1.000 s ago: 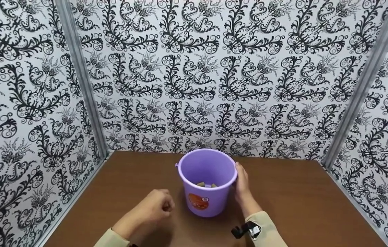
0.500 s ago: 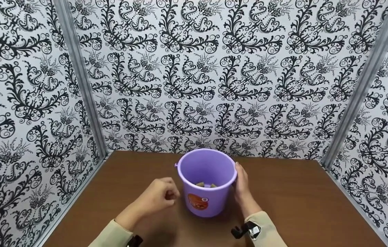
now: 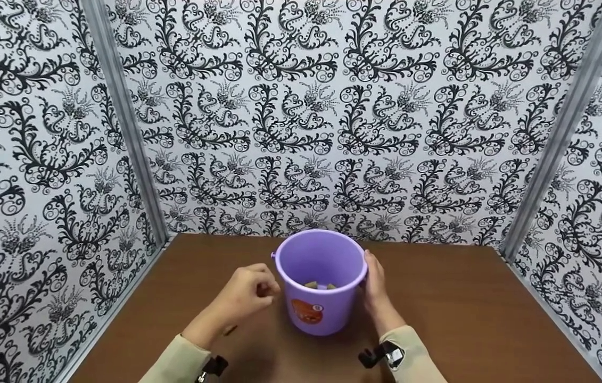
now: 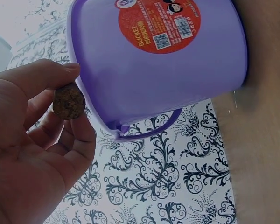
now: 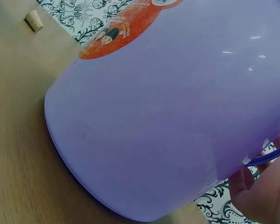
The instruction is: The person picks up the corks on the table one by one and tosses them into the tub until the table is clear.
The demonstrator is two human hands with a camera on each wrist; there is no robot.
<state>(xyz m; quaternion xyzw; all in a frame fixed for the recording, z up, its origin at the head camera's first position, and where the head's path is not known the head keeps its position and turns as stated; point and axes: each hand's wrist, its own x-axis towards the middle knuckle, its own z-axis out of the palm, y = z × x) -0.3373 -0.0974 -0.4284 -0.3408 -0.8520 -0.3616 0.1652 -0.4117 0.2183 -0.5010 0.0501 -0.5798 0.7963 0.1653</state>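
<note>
A purple bucket (image 3: 319,314) with an orange label stands upright on the table. Between the thumb and fingers of my left hand (image 3: 245,292) is a cork (image 4: 68,101), its dark round end showing in the left wrist view. That hand is just left of the bucket, close to the rim. My right hand (image 3: 376,284) grips the bucket's right side at the rim, beside the handle (image 5: 270,156). Inside the bucket, small tan pieces (image 3: 311,285) lie at the bottom, partly hidden by the near wall.
Another cork (image 5: 34,21) lies on the brown table (image 3: 455,319), left of the bucket; my left wrist partly covers it in the head view. Patterned walls (image 3: 311,133) enclose the table at the back and both sides.
My left hand has risen and moved toward the bucket's rim. The cork on the table has come into view behind the wrist. Bucket and right hand have stayed in place.
</note>
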